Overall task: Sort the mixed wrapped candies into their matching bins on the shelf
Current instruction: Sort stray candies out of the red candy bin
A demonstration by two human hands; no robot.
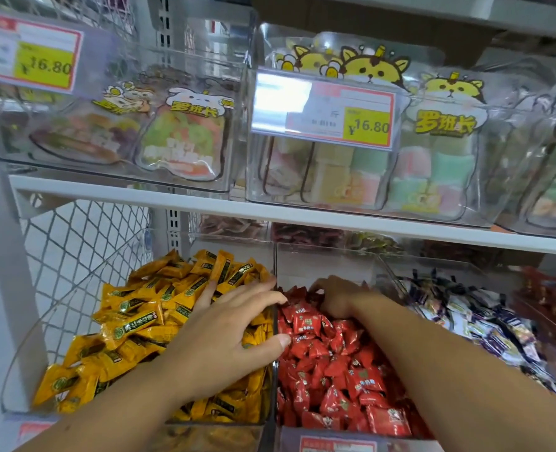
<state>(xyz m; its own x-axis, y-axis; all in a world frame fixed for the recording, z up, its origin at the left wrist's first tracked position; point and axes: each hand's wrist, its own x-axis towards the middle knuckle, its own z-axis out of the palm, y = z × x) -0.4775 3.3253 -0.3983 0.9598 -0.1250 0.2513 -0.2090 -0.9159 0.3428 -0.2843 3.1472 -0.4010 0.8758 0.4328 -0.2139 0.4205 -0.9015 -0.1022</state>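
Note:
On the lower shelf stand clear bins side by side. The left bin (25,360) is heaped with yellow wrapped candies (139,308). The middle bin (322,259) holds red wrapped candies (335,363). My left hand (227,327) lies spread over the yellow candies, its fingers straight and reaching across the wall between the two bins. My right hand (335,296) is deep at the back of the red bin with its fingers curled down into the red candies. Whether it holds one is hidden.
A third bin at the right holds white and purple wrapped candies (478,321), and dark red ones (553,295) lie beyond it. The upper shelf (204,203) carries clear boxes of bagged sweets with price tags (332,110). A wire mesh panel (74,256) closes the left side.

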